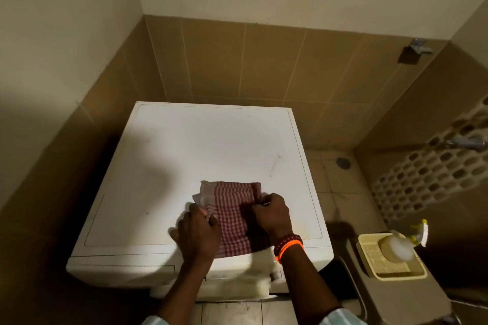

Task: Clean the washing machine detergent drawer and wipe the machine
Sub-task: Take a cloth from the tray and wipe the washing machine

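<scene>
A white washing machine stands in a tiled corner, seen from above. A red and white checked cloth lies folded on the front part of its top. My left hand pinches the cloth's left edge. My right hand, with red and orange beaded bracelets at the wrist, grips the cloth's right edge. The machine's front panel shows below the hands; the detergent drawer is not clearly made out.
A cream plastic basket with a white round object in it sits on a low grey unit to the right. A floor drain lies behind it. Brown tiled walls close in at the back and on both sides.
</scene>
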